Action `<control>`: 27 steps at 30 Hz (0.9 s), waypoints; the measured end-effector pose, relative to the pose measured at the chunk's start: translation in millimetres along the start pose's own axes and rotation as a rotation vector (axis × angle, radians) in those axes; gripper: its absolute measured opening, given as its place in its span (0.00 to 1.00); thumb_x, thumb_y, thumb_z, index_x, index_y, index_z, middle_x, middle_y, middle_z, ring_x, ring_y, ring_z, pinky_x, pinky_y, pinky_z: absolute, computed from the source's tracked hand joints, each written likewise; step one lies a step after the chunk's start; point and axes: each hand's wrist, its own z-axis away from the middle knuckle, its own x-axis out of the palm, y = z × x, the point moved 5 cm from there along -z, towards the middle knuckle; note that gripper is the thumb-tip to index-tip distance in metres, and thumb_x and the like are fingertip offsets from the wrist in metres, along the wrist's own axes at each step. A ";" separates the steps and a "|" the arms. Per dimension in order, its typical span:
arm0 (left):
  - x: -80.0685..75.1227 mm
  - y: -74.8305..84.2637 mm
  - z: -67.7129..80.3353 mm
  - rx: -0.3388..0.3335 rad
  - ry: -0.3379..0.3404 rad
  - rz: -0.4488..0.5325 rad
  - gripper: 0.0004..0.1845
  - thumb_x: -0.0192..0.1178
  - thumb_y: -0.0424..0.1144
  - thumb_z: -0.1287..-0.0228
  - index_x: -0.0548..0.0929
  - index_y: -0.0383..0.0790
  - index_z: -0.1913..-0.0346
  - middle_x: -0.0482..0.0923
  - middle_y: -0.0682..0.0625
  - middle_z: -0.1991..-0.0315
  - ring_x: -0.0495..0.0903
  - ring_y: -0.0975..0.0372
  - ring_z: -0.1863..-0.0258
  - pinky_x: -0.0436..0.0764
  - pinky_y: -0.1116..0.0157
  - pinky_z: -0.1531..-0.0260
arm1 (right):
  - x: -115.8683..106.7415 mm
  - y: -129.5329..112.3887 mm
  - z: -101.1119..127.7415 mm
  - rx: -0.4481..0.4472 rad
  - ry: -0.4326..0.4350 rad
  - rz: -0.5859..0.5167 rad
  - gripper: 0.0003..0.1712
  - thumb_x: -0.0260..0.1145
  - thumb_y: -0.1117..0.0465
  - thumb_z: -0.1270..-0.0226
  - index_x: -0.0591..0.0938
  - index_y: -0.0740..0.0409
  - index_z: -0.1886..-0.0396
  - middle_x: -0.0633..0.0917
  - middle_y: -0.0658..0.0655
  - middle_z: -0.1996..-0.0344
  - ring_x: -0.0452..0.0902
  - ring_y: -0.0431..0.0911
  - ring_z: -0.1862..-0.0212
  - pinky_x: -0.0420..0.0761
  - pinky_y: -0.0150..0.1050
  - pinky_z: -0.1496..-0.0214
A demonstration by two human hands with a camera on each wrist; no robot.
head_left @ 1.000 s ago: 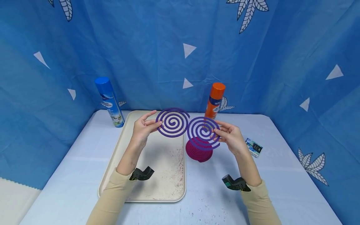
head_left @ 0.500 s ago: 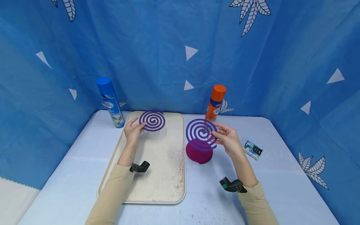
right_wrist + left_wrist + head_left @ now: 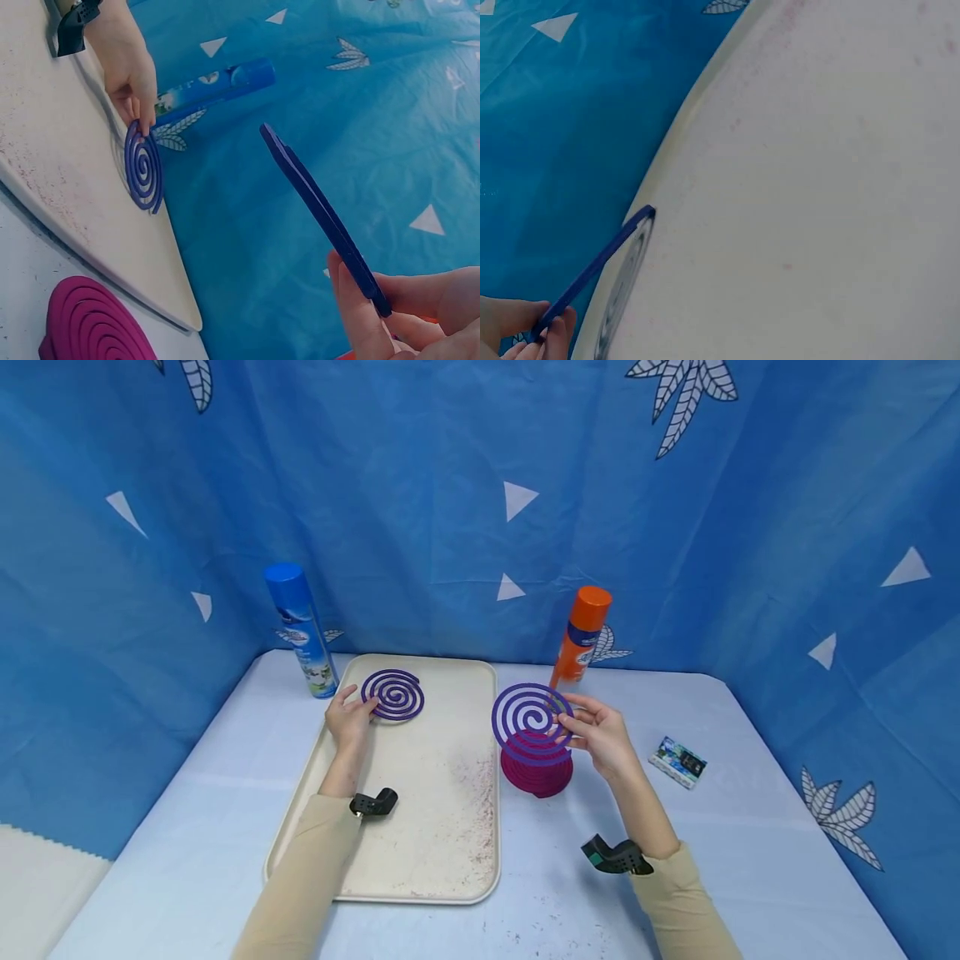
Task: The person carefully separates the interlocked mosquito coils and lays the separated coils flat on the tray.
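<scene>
My left hand (image 3: 349, 720) pinches the left edge of a purple mosquito coil (image 3: 393, 695), low over the far left part of the cream tray (image 3: 427, 843). The left wrist view shows that coil (image 3: 600, 262) tilted, its far edge close to the tray. In my right hand (image 3: 603, 739), thumb and fingers pinch a second purple mosquito coil (image 3: 534, 718), raised above the table. Behind and below it lies a stack of magenta coils (image 3: 537, 781) on the white table, just right of the tray. The raised coil partly hides this stack.
A blue spray can (image 3: 302, 635) stands left of the tray's far corner. An orange spray can (image 3: 582, 635) stands at the back, behind my right hand. A small printed box (image 3: 678, 762) lies to the right. Blue curtain (image 3: 420, 510) borders the table's back.
My left hand has carried its coil left, away from the other coil, and lowered it toward the tray. My right hand has shifted slightly left, still holding its coil.
</scene>
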 end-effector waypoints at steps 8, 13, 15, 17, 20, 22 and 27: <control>-5.1 1.8 0.7 0.106 0.028 -0.110 0.32 0.64 0.26 0.45 0.69 0.33 0.35 0.76 0.29 0.45 0.79 0.47 0.46 0.81 0.62 0.47 | 13.8 14.3 -13.3 0.005 -0.004 -0.015 0.26 0.56 0.69 0.30 0.66 0.68 0.33 0.84 0.40 0.75 0.82 0.33 0.76 0.83 0.25 0.69; -8.6 4.5 2.6 0.125 0.063 -0.086 0.31 0.62 0.26 0.43 0.69 0.31 0.35 0.73 0.29 0.42 0.74 0.44 0.40 0.74 0.55 0.38 | 30.4 25.2 -31.0 0.019 0.033 -0.003 0.25 0.57 0.70 0.31 0.69 0.67 0.35 0.82 0.40 0.77 0.80 0.33 0.76 0.82 0.25 0.71; -9.9 5.5 2.8 0.132 0.082 -0.087 0.29 0.61 0.26 0.42 0.70 0.31 0.36 0.75 0.30 0.43 0.75 0.45 0.40 0.74 0.55 0.38 | 38.2 29.7 -39.6 0.038 0.050 -0.016 0.24 0.58 0.70 0.32 0.71 0.65 0.36 0.81 0.41 0.77 0.80 0.33 0.76 0.82 0.25 0.72; -10.1 6.6 3.7 0.142 0.091 -0.079 0.28 0.60 0.26 0.41 0.71 0.31 0.36 0.77 0.31 0.45 0.77 0.45 0.42 0.75 0.56 0.39 | 46.8 33.9 -47.9 0.060 0.053 -0.034 0.24 0.58 0.70 0.32 0.71 0.65 0.37 0.81 0.43 0.78 0.80 0.33 0.77 0.82 0.25 0.73; -9.1 8.4 5.6 0.174 0.093 -0.063 0.26 0.59 0.26 0.41 0.72 0.31 0.38 0.80 0.32 0.49 0.80 0.45 0.47 0.78 0.56 0.43 | 60.4 41.2 -60.4 0.089 0.045 -0.079 0.24 0.58 0.71 0.33 0.72 0.65 0.37 0.81 0.44 0.79 0.79 0.34 0.79 0.80 0.24 0.76; -6.6 8.6 6.4 0.190 0.078 -0.054 0.25 0.60 0.26 0.41 0.73 0.31 0.38 0.81 0.31 0.51 0.82 0.45 0.49 0.81 0.62 0.47 | 68.9 46.1 -68.8 0.093 0.043 -0.099 0.24 0.59 0.71 0.33 0.72 0.65 0.37 0.81 0.45 0.80 0.78 0.34 0.80 0.79 0.23 0.78; -1.7 9.4 6.7 0.204 0.024 -0.001 0.24 0.62 0.27 0.41 0.75 0.31 0.40 0.82 0.31 0.54 0.85 0.64 0.62 0.78 0.82 0.62 | 86.4 57.4 -90.1 0.069 0.082 -0.091 0.23 0.60 0.72 0.35 0.74 0.65 0.40 0.81 0.44 0.82 0.77 0.34 0.82 0.77 0.24 0.81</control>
